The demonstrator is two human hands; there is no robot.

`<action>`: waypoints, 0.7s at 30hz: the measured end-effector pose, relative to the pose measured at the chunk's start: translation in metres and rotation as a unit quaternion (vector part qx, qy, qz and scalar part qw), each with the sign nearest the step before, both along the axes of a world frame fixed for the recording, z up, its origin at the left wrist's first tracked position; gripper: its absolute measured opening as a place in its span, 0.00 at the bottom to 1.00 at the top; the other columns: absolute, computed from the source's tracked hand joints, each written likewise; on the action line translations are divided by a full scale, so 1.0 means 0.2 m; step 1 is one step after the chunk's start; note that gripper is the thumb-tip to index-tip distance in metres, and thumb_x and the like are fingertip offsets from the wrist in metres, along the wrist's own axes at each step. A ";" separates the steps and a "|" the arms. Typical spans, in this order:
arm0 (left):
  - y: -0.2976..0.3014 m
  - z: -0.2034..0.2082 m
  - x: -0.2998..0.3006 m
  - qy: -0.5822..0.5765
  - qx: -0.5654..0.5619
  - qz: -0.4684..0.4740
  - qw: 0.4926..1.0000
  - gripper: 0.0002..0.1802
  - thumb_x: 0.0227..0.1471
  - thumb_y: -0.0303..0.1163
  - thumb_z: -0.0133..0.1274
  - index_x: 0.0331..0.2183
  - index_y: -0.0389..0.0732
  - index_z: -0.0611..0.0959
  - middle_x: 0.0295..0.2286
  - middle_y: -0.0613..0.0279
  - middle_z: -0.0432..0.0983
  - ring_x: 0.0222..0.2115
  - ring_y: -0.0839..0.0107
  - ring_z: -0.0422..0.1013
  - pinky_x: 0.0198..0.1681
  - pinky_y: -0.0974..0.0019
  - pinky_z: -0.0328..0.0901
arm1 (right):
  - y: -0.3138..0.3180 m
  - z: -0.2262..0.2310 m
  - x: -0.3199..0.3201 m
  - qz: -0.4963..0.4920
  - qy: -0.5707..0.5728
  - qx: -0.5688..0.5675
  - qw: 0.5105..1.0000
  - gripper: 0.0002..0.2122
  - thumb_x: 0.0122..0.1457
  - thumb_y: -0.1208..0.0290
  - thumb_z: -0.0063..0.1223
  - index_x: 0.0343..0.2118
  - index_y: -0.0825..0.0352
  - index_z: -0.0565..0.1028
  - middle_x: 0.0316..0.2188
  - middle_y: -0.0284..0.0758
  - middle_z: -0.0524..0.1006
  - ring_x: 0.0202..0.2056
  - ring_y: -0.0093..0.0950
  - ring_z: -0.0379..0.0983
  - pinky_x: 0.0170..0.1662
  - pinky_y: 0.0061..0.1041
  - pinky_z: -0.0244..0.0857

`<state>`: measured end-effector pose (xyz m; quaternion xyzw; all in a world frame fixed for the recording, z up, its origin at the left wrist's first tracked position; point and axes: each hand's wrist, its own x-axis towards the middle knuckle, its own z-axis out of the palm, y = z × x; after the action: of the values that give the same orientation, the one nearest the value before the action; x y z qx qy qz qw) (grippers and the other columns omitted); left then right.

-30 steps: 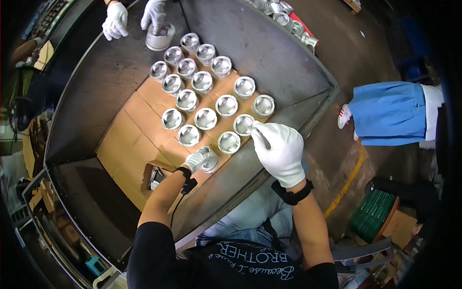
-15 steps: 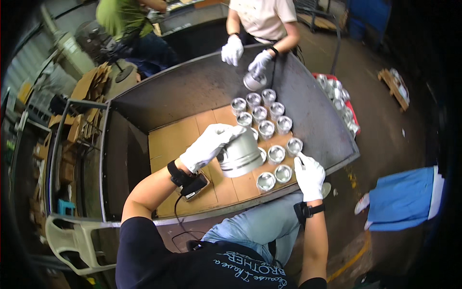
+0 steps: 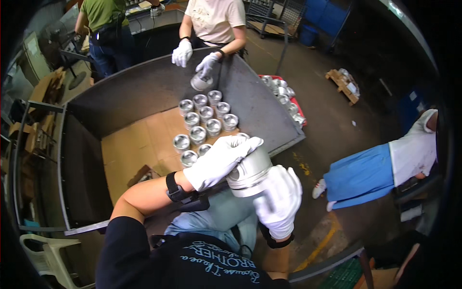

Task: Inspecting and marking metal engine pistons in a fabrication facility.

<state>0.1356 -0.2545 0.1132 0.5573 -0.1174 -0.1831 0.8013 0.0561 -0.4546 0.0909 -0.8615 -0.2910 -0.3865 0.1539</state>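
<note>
In my gloved left hand is a large silver metal piston, gripped from above and tilted, over the near right edge of the bin. My gloved right hand is right up against the piston's right side, smeared by motion, its fingers stretched upward. Whether its palm touches the metal I cannot tell. Beyond my hands, several smaller-looking pistons stand upright in rows on the cardboard lining the bin. Part of the nearest row is hidden behind my left hand.
Dark metal walls enclose the bin. Across it, a co-worker's gloved hand holds another piston. A red crate of pistons stands beyond the right wall. Someone in a blue apron is at the right; a plastic chair stands near left.
My left hand has carried the piston right and nearer to me, while my right hand has left the standing pistons and come up beside it. The view has swung right.
</note>
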 end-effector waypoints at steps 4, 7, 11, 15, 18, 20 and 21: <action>-0.06 -0.07 -0.05 -0.030 -0.051 -0.009 0.998 0.13 0.62 0.38 0.53 0.36 0.39 0.85 0.23 0.76 0.68 0.28 0.86 0.62 0.32 0.75 0.61 | -0.20 -0.12 -0.11 -0.124 0.207 0.312 0.919 0.21 0.58 0.66 0.55 0.53 0.72 0.73 0.45 0.44 0.78 0.43 0.38 0.77 0.52 0.36 0.68; -0.09 -0.11 -0.08 -0.062 -0.018 -0.030 0.997 0.15 0.62 0.41 0.52 0.37 0.39 0.86 0.23 0.75 0.69 0.28 0.85 0.61 0.32 0.74 0.61 | -0.16 -0.22 -0.20 -0.055 0.259 0.388 0.883 0.36 0.52 0.71 0.64 0.63 0.74 0.60 0.53 0.48 0.73 0.44 0.32 0.77 0.49 0.30 0.71; -0.15 -0.13 -0.12 -0.012 0.025 -0.071 0.997 0.19 0.62 0.43 0.51 0.42 0.38 0.84 0.29 0.72 0.73 0.29 0.84 0.62 0.34 0.74 0.61 | -0.05 -0.24 -0.28 -0.038 0.182 0.290 0.939 0.46 0.46 0.72 0.69 0.66 0.73 0.53 0.57 0.51 0.67 0.43 0.36 0.78 0.47 0.32 0.72; -0.20 -0.10 -0.16 -0.010 -0.014 -0.084 0.996 0.19 0.63 0.46 0.50 0.29 0.41 0.81 0.24 0.74 0.70 0.26 0.85 0.61 0.29 0.76 0.59 | -0.02 -0.19 -0.31 -0.145 0.152 0.241 0.947 0.45 0.45 0.72 0.69 0.65 0.72 0.53 0.57 0.52 0.68 0.41 0.38 0.78 0.45 0.31 0.72; -0.20 -0.06 -0.18 0.010 0.061 -0.119 0.991 0.18 0.63 0.46 0.50 0.34 0.40 0.83 0.29 0.71 0.73 0.30 0.84 0.65 0.34 0.76 0.63 | 0.00 -0.19 -0.31 -0.164 0.143 0.197 0.956 0.37 0.47 0.73 0.67 0.61 0.73 0.62 0.49 0.52 0.75 0.42 0.41 0.78 0.43 0.32 0.72; -0.24 -0.05 -0.16 -0.010 0.054 -0.126 0.990 0.18 0.62 0.46 0.51 0.40 0.40 0.82 0.33 0.69 0.74 0.33 0.82 0.67 0.37 0.76 0.65 | 0.02 -0.20 -0.31 -0.193 0.166 0.228 0.940 0.32 0.52 0.76 0.62 0.61 0.73 0.64 0.49 0.48 0.77 0.47 0.38 0.77 0.48 0.31 0.71; -0.26 -0.05 -0.15 -0.031 0.049 -0.146 0.988 0.18 0.63 0.45 0.50 0.40 0.40 0.82 0.32 0.69 0.74 0.33 0.83 0.67 0.37 0.76 0.64 | 0.02 -0.21 -0.30 -0.147 0.203 0.349 0.903 0.30 0.55 0.79 0.58 0.62 0.72 0.62 0.52 0.46 0.75 0.51 0.35 0.75 0.52 0.30 0.68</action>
<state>0.1051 -0.3060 0.1025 0.5779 -0.2130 -0.2864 0.7339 -0.0036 -0.4497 0.0489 -0.8456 0.0301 -0.2980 0.4419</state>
